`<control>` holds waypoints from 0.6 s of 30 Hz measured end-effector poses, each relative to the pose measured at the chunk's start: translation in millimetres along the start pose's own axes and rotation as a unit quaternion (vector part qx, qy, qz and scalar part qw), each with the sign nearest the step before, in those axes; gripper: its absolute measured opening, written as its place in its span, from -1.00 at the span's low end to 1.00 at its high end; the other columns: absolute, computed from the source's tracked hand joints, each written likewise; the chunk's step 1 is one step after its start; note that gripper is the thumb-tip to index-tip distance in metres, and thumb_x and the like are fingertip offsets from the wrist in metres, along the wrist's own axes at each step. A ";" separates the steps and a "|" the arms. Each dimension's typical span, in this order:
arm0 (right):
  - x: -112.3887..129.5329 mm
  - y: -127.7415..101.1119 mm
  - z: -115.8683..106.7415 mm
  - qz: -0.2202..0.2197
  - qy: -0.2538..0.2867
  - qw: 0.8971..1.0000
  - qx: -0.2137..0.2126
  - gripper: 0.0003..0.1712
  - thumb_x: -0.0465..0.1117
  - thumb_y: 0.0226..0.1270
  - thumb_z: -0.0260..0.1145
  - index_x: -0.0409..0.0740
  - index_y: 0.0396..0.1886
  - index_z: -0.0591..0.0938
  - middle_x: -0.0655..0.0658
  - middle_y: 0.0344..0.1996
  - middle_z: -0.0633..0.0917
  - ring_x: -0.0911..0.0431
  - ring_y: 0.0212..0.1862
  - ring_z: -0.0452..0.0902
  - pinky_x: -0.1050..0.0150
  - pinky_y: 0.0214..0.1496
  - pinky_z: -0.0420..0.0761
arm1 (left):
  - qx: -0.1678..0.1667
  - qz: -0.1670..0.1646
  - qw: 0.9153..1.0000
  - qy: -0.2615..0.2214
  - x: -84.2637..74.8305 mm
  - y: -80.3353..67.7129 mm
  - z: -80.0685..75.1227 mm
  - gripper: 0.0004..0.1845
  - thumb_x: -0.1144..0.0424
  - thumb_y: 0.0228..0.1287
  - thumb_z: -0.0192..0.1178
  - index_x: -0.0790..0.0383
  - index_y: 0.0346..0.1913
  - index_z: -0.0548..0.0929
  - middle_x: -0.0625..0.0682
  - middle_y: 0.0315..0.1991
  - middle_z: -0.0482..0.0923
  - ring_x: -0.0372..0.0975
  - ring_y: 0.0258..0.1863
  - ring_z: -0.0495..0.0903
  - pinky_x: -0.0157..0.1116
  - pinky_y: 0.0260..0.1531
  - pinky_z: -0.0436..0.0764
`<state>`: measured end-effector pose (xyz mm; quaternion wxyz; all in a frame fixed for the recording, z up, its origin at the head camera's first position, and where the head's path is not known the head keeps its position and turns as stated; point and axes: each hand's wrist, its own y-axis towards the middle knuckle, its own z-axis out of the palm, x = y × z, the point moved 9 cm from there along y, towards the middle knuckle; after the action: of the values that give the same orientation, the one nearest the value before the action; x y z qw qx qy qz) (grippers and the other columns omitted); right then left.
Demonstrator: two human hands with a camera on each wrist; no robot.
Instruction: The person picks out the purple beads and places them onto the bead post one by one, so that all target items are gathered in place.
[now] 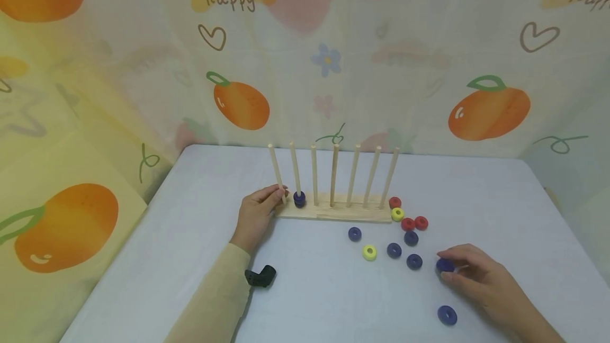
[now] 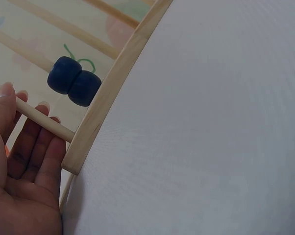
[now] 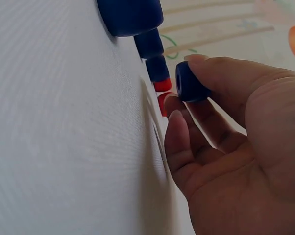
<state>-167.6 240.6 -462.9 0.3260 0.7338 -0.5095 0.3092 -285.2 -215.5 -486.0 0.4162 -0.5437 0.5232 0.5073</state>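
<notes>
Blue ring (image 1: 445,265) sits pinched between my right hand's (image 1: 476,278) thumb and fingertips, just above the desk (image 1: 190,258) at its right side. My left hand (image 1: 257,216) rests at the left end of the wooden peg rack (image 1: 333,210), fingers loosely round the outermost peg (image 1: 276,173). 2 blue rings (image 1: 299,198) are stacked on the 2nd peg. Loose blue, yellow and red rings lie between the rack and my right hand.
</notes>
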 end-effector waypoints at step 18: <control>22.2 7.0 -5.5 -0.025 -0.029 0.998 -0.040 -0.59 -0.35 0.10 0.47 -0.08 -0.03 0.61 0.12 -0.15 0.61 0.28 -0.12 0.53 0.48 -0.21 0.58 | 0.012 -0.009 1.000 -0.005 -23.2 -9.9 2.5 -0.72 0.11 0.31 0.24 0.17 -0.02 0.71 0.08 -0.09 0.67 -0.23 0.00 0.58 -0.30 0.02 0.52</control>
<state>-168.5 231.0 -441.0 0.3475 0.7416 -0.5121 0.2589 -274.3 -208.6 -464.3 0.4294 -0.5410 0.5223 0.5001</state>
